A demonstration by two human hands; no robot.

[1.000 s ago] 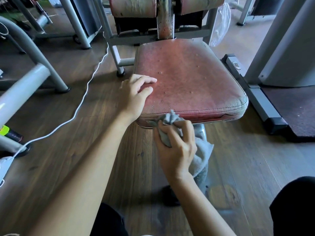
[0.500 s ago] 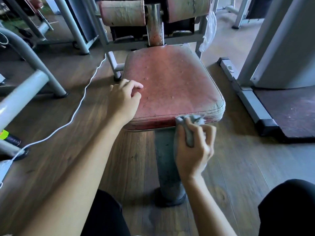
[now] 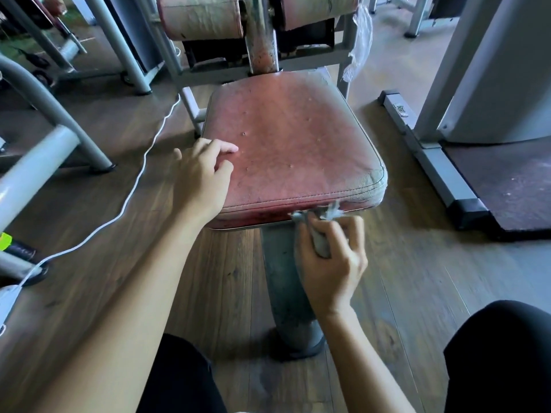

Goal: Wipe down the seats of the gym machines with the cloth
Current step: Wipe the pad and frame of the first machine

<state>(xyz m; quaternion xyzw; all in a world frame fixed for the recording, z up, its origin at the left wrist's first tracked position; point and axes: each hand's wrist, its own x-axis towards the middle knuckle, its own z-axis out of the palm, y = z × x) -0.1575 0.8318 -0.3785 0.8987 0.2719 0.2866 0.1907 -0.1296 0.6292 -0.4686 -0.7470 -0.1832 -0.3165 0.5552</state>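
A worn red padded seat (image 3: 292, 144) of a gym machine fills the centre of the view, on a grey post (image 3: 283, 281). My left hand (image 3: 202, 177) rests on the seat's near left corner, fingers spread, holding nothing. My right hand (image 3: 331, 257) is closed around a bunched grey cloth (image 3: 323, 222) and presses it against the seat's front edge, right of the middle. Most of the cloth is hidden inside my fist.
Two worn roller pads (image 3: 199, 16) and a rusty chrome post (image 3: 262, 37) stand behind the seat. A white cable (image 3: 134, 192) trails over the wooden floor at left, beside grey machine tubes (image 3: 38, 162). A grey machine base (image 3: 429, 156) and dark mat (image 3: 507, 186) lie right.
My right hand slid the cloth rightward along the seat's front edge, from below the left part toward the right of middle. My left hand stayed on the near left corner.
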